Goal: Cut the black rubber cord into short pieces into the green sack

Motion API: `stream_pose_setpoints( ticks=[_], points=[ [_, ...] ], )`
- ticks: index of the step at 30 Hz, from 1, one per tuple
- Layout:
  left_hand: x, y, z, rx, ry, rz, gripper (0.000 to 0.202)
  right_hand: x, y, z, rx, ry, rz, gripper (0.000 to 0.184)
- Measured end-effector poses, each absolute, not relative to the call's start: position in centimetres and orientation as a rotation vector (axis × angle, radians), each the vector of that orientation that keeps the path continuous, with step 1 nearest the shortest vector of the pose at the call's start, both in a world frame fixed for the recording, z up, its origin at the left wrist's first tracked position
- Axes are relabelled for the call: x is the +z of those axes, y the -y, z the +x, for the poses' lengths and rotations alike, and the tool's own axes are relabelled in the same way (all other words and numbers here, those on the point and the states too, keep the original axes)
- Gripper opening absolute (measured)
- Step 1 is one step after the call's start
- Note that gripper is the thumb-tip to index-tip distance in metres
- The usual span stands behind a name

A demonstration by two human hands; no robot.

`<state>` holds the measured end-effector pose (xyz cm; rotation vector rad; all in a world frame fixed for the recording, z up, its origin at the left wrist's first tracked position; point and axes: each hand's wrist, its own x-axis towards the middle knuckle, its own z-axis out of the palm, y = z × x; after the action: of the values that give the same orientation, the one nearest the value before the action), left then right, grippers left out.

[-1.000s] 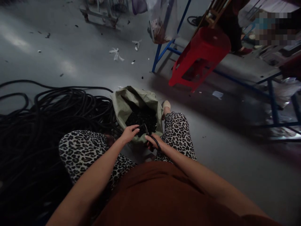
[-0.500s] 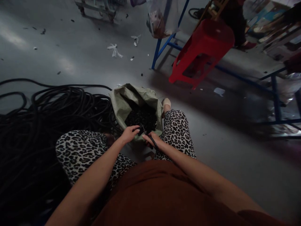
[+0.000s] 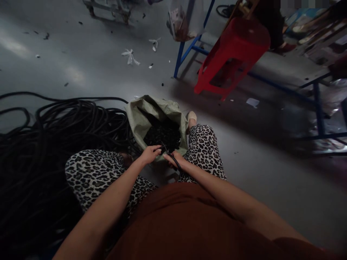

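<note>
Just below frame centre, the left hand (image 3: 148,155) seemingly pinches a dark piece (image 3: 162,147) and the right hand (image 3: 180,159) grips scissors (image 3: 176,162) over a sack (image 3: 138,121), apparently placed to catch offcuts.

Whatever lay at the fingertips of the left grip (image 3: 149,155) was too small to tell against the black pieces (image 3: 158,133) in the sack (image 3: 137,124), which merged into one dark mass. The right grip (image 3: 180,157) hid part of the scissors (image 3: 176,162), and whether their blades touched anything could not be made out. The left edge cut off the black hose (image 3: 67,102), whose lower coils sank into shadow. The top edge cropped the trolley (image 3: 108,7), the hanging clear bag (image 3: 195,26) and a co-worker (image 3: 272,30).
</note>
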<state>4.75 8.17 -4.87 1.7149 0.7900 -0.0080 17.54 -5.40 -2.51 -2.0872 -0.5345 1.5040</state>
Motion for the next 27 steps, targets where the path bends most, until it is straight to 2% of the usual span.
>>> stream_pose_setpoints(
  ticks=[7, 17, 23, 27],
  points=[
    [-4.4, -8.0, 5.4, -0.041, -0.851, 1.602, 0.036, -2.2, 5.3, 17.6, 1.415, 0.659, -2.217, 0.042],
    [-4.9, -7.7, 5.9, -0.036, -0.877, 1.599, 0.034, -1.3, 5.1, 17.4, 1.512, 0.662, -2.181, 0.049],
    [-5.2, -7.6, 5.9, -0.039, -0.893, 1.595, 0.032, -2.9, 5.4, 17.3, 1.343, 0.665, -2.262, 0.051],
    [-5.5, -7.6, 5.8, -0.054, -0.907, 1.593, 0.032, -3.1, 5.4, 17.3, 1.317, 0.756, -2.251, 0.045]
  ],
)
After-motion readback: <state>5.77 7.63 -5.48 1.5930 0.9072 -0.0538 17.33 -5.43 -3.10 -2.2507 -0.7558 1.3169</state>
